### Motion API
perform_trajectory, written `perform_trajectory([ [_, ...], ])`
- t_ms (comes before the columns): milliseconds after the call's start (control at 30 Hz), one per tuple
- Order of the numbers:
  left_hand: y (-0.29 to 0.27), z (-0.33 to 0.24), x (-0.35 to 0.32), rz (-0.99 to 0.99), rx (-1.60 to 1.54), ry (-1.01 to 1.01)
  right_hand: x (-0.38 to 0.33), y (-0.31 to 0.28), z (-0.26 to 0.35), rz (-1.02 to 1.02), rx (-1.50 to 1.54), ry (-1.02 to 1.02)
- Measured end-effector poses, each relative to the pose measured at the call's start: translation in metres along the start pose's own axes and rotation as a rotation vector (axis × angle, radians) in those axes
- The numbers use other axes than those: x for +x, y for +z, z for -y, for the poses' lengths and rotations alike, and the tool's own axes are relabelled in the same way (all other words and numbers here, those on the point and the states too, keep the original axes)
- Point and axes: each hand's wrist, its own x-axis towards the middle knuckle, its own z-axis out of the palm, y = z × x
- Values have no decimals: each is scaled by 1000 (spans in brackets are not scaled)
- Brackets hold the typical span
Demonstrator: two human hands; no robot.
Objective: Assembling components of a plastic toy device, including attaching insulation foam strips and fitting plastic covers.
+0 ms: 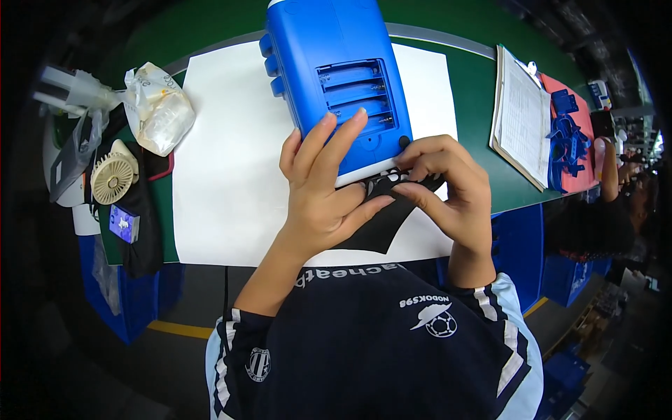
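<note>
A blue plastic case (315,49) with a white rim stands tilted before me, its open battery compartment (357,98) facing up and without batteries. A small round black pad (404,141) is on its near right corner. My left hand (318,182) rests two outstretched fingers on the case, while its thumb and index finger pinch a black sheet (381,227) with round pale cut-outs along its upper edge. My right hand (451,185) is closed by the same edge, thumb and fingertips on the sheet. Whether a loose pad is between those fingertips is too small to tell.
White paper (217,168) covers the green table (476,105). On the left are a plastic bag (161,112), a small fan (115,175) and a purple box (124,224). A clipboard (521,115) and blue plastic parts (568,143) lie right; another person's arm (610,168) shows beyond.
</note>
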Motion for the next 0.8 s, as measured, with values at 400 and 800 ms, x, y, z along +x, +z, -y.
perform_trajectory([
  [400, 7, 6, -1, -87, -21, 45, 22, -16, 10, -72, 35, 105],
  [800, 10, 6, 1, -67, 10, 20, 37, 15, 16, 129, -60, 155],
])
